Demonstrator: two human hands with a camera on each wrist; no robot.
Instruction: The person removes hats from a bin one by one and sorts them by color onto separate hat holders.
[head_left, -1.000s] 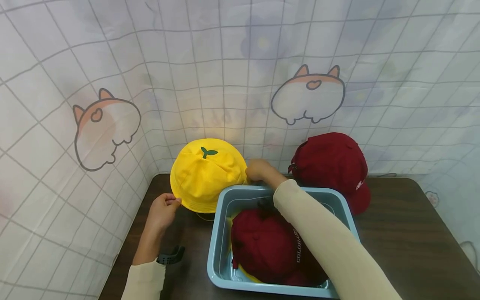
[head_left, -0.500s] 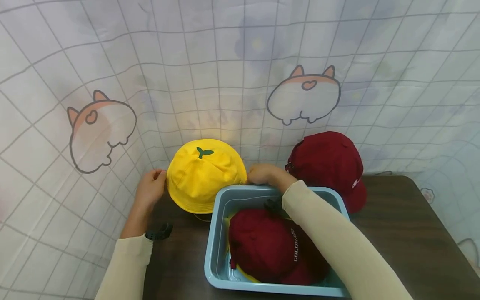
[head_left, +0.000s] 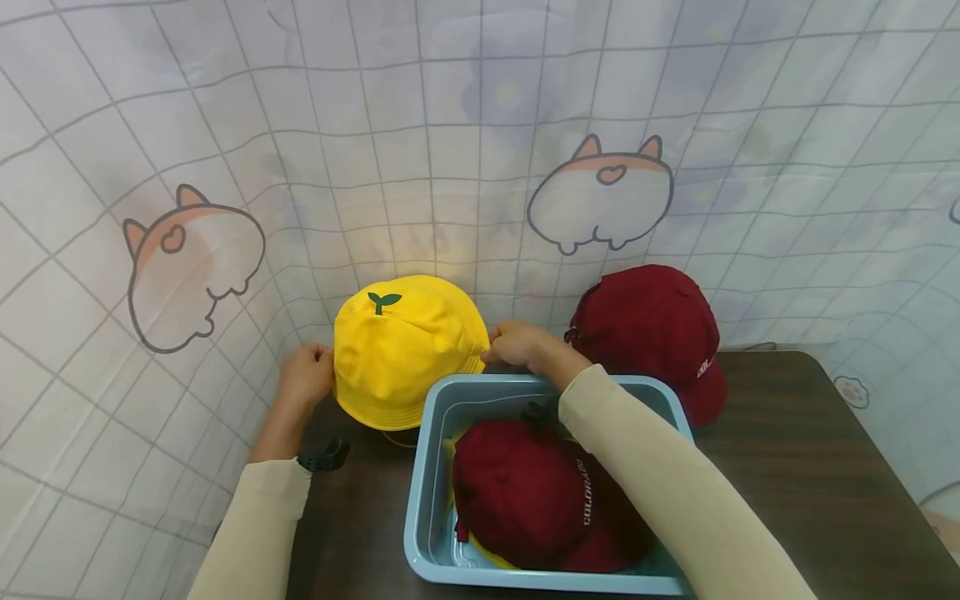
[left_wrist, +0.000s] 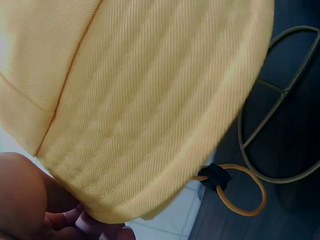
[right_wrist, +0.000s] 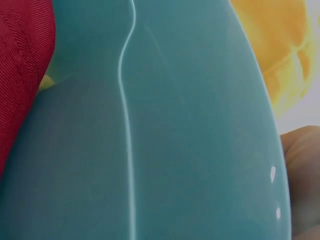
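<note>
A yellow bucket hat [head_left: 405, 350] with a green sprout mark sits at the back left in the head view. My left hand [head_left: 306, 371] pinches its brim at the left side; in the left wrist view the thumb and fingers [left_wrist: 65, 220] close on the brim's edge. An orange cord with a black toggle [left_wrist: 215, 177] hangs below the brim. My right hand [head_left: 521, 346] grips the brim's right side, its fingers curled. In the right wrist view the tub wall hides most of that hand [right_wrist: 305, 175].
A light-blue tub [head_left: 420, 500] holds a maroon cap [head_left: 517, 492] with yellow fabric under it. Another maroon cap [head_left: 648, 333] stands behind the tub to the right. A thin wire loop [left_wrist: 285, 95] shows beneath the yellow hat. A patterned curtain [head_left: 420, 167] closes off the back and left.
My left hand has moved from the front-left of the brim to its left side. The yellow hat has tilted, its sprout mark shifting left. My right hand stays at the right brim.
</note>
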